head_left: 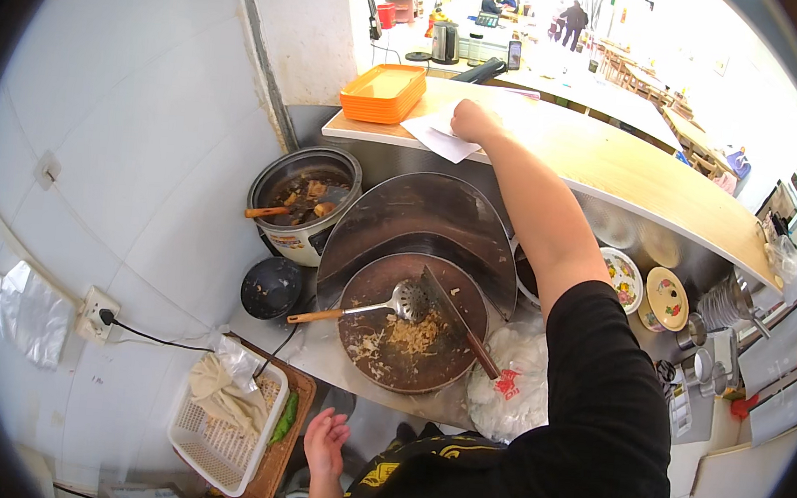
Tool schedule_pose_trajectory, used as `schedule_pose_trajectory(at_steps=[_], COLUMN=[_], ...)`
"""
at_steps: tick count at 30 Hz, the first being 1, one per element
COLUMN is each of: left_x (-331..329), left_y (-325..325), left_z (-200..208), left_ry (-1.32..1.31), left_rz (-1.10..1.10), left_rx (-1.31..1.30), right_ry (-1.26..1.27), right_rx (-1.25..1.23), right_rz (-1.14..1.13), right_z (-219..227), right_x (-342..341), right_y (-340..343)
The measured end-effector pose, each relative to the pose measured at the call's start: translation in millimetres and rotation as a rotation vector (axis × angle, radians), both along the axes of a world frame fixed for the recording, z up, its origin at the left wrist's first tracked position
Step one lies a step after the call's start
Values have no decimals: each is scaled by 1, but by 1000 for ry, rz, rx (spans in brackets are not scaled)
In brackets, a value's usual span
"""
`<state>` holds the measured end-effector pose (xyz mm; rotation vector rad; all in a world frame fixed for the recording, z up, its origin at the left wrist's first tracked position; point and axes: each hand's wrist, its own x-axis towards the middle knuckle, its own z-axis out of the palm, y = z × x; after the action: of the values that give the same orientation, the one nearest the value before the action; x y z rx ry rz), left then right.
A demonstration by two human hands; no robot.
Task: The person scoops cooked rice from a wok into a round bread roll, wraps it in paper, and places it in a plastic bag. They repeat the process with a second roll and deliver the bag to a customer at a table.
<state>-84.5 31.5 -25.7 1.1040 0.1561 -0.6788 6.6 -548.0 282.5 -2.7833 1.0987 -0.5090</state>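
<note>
My right arm stretches up and away to the wooden counter (603,153), where my right hand (474,122) is closed at the white paper sheets (437,140); the fingertips are mostly hidden. Low in front of my body, my left hand (325,440) holds nothing, its fingers loosely bent and apart. Between the two, a round chopping board (380,365) carries a cleaver (458,321), a slotted skimmer (351,311) with a wooden handle, and a heap of chopped food (413,333). A curved dark metal guard (421,204) stands behind the board.
Orange trays (384,93) are stacked on the counter. A cooker pot (307,195) with brown broth and a black bowl (271,288) stand left. A white basket (225,432) holds a cloth. Plastic bags (515,375) and lidded enamel pots (664,298) lie right.
</note>
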Motion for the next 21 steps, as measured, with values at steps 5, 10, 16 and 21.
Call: schedule_pose_trajectory(at_steps=[5,10,16,21], left_x=[-29,-89,-195,-271], left_y=[-7,-12,-5,16], left_z=[16,19,10,7], left_ry=[-69,-88,-18,49], left_rz=[43,64,167,256], left_rx=[-19,22,57,188], right_ry=[-73,-126,-257,-155], right_rx=[-207,-170,-61,-59], right_rz=[-24,156,413,426], right_z=[0,-18,-37,-29], right_x=[-23,-49,-34,-27], right_y=[-1,-27,-82,-93])
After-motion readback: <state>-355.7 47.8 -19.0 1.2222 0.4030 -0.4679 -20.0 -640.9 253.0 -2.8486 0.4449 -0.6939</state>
